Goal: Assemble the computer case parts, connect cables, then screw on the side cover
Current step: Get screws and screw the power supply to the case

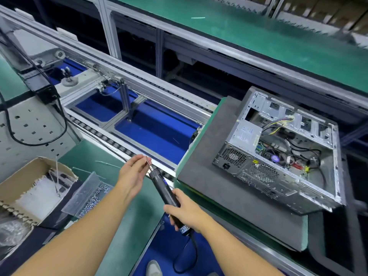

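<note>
An open computer case [278, 148] lies on its side on a grey foam pad [209, 156] at the right, its power supply, cables and board showing. No side cover is on it. My right hand [187, 213] grips a black electric screwdriver [166, 188] by its body, tip pointing up and left. My left hand [133, 172] pinches the screwdriver's thin bit [148, 163] between fingertips. Both hands are left of the case, over the green bench edge.
A clear tray of small screws [89, 196] and a cardboard box [33, 188] with white ties sit at lower left. A roller conveyor [139, 124] with blue panels runs diagonally ahead. A green bench [258, 32] lies beyond. The screwdriver's black cord hangs below.
</note>
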